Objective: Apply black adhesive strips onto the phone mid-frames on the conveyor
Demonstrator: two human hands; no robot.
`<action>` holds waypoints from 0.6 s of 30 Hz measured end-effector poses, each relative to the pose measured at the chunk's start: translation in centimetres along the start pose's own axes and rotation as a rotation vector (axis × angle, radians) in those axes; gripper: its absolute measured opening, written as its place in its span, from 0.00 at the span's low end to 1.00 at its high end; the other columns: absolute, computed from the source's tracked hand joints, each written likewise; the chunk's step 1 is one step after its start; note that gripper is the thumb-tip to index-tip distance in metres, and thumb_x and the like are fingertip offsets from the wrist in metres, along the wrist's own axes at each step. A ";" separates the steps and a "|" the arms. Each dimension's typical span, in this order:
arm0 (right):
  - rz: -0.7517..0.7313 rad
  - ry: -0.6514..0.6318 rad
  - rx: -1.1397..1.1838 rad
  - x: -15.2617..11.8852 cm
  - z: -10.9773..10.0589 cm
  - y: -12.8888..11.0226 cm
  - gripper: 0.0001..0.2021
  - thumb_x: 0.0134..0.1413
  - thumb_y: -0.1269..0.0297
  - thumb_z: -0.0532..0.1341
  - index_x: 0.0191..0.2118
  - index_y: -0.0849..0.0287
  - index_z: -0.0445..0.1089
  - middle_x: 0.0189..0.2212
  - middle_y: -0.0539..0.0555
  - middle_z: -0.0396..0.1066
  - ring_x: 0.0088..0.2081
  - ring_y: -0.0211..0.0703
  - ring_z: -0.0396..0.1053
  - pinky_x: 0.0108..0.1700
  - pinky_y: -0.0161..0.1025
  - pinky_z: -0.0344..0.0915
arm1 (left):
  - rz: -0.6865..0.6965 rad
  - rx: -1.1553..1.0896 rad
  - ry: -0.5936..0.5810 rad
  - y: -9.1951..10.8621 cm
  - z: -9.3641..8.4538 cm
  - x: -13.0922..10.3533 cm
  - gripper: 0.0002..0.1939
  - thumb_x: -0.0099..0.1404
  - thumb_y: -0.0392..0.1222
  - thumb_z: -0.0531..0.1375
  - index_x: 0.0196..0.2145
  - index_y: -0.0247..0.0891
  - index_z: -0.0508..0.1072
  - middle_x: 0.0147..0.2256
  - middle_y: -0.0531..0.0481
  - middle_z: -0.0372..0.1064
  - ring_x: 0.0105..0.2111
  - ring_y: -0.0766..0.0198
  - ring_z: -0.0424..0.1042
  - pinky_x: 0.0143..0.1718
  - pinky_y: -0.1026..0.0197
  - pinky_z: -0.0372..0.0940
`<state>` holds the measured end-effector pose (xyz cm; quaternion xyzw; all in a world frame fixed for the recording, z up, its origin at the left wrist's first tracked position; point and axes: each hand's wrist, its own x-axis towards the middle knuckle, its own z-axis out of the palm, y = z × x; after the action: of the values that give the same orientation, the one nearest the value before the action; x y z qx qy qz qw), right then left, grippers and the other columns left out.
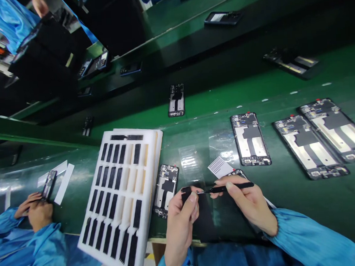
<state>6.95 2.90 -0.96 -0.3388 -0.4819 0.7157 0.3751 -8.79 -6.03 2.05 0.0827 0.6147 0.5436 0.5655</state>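
Black part: small dark piece (186, 194), right of the foam tray (153, 159), pinched between the thumb and fingers of the left hand (181, 226).
Tweezers: black pair (230, 187), gripped in the closed fingers of the right hand (251, 205), tip at the dark piece.
Nearest phone: open phone frame (166, 190), just beside the tray's right edge.
Card: dotted card (220, 167), farther right of the tray.
Tray: slots holding black strips (131, 249).
Co-worker: hands (38, 211) on another phone (49, 184), left of the tray.
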 end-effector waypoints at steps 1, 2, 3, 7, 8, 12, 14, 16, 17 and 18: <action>0.004 0.000 -0.010 0.0 0.0 0.0 0.11 0.67 0.58 0.59 0.43 0.56 0.77 0.32 0.54 0.82 0.33 0.44 0.81 0.39 0.36 0.78 | 0.008 0.011 0.003 -0.1 0.0 0.0 0.13 0.64 0.48 0.66 0.38 0.34 0.78 0.20 0.59 0.52 0.21 0.73 0.48 0.23 0.65 0.43; 0.005 0.000 -0.020 0.0 0.0 0.0 0.11 0.67 0.58 0.59 0.43 0.56 0.77 0.32 0.54 0.82 0.33 0.44 0.81 0.39 0.37 0.78 | 0.018 0.024 0.007 -0.1 0.0 0.0 0.13 0.64 0.48 0.66 0.38 0.34 0.78 0.20 0.59 0.52 0.21 0.73 0.48 0.23 0.65 0.43; 0.002 -0.002 -0.031 0.0 0.0 0.0 0.11 0.67 0.57 0.59 0.43 0.56 0.77 0.33 0.54 0.82 0.33 0.45 0.81 0.39 0.37 0.78 | 0.027 0.036 0.012 -0.1 0.0 0.0 0.14 0.64 0.49 0.66 0.37 0.34 0.78 0.20 0.59 0.52 0.21 0.73 0.49 0.23 0.65 0.43; -0.026 0.005 -0.077 0.0 -0.2 0.0 0.12 0.67 0.57 0.59 0.43 0.55 0.78 0.34 0.55 0.82 0.34 0.44 0.81 0.39 0.36 0.78 | 0.044 0.075 0.048 -0.1 0.1 -0.1 0.15 0.63 0.50 0.67 0.36 0.34 0.77 0.20 0.59 0.51 0.21 0.73 0.48 0.23 0.65 0.42; -0.030 0.014 -0.090 0.0 -0.2 0.0 0.12 0.67 0.57 0.59 0.42 0.55 0.79 0.35 0.55 0.82 0.34 0.45 0.81 0.39 0.36 0.78 | 0.047 0.082 0.058 -0.1 0.1 -0.1 0.15 0.62 0.51 0.67 0.36 0.34 0.77 0.20 0.59 0.51 0.21 0.73 0.47 0.23 0.65 0.42; -0.043 0.031 -0.125 0.1 -0.1 -0.3 0.13 0.66 0.55 0.60 0.41 0.56 0.79 0.35 0.56 0.82 0.34 0.45 0.81 0.38 0.37 0.78 | 0.071 0.136 0.073 -0.2 -0.1 -0.1 0.16 0.62 0.52 0.67 0.36 0.34 0.76 0.21 0.59 0.53 0.22 0.73 0.47 0.23 0.65 0.42; -0.047 0.033 -0.130 0.1 -0.1 -0.3 0.13 0.66 0.55 0.60 0.41 0.56 0.79 0.35 0.56 0.82 0.34 0.45 0.81 0.38 0.36 0.78 | 0.088 0.173 0.073 -0.3 -0.3 0.0 0.16 0.63 0.52 0.66 0.36 0.35 0.76 0.22 0.58 0.54 0.22 0.73 0.48 0.24 0.66 0.44; -0.051 0.034 -0.141 0.0 -0.1 -0.2 0.13 0.66 0.55 0.60 0.41 0.56 0.79 0.35 0.56 0.82 0.35 0.45 0.81 0.39 0.36 0.78 | 0.104 0.198 0.076 -0.3 -0.4 0.0 0.15 0.64 0.52 0.66 0.36 0.36 0.76 0.23 0.58 0.56 0.23 0.72 0.49 0.24 0.66 0.45; -0.056 0.035 -0.153 0.0 -0.2 -0.2 0.13 0.67 0.55 0.59 0.42 0.56 0.79 0.35 0.56 0.82 0.35 0.45 0.81 0.40 0.37 0.78 | 0.109 0.202 0.080 -0.4 -0.5 0.0 0.15 0.64 0.52 0.66 0.36 0.36 0.76 0.23 0.57 0.57 0.23 0.72 0.49 0.24 0.66 0.45; -0.062 0.037 -0.171 -0.1 -0.2 -0.1 0.13 0.67 0.56 0.59 0.42 0.56 0.79 0.35 0.56 0.82 0.36 0.46 0.81 0.40 0.37 0.78 | 0.113 0.202 0.087 -0.5 -0.5 0.0 0.15 0.63 0.52 0.66 0.35 0.36 0.75 0.23 0.57 0.57 0.23 0.72 0.50 0.24 0.66 0.46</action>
<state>7.17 2.98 -0.90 -0.3675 -0.5447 0.6536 0.3755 -8.92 -6.52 1.61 0.1503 0.6847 0.5128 0.4957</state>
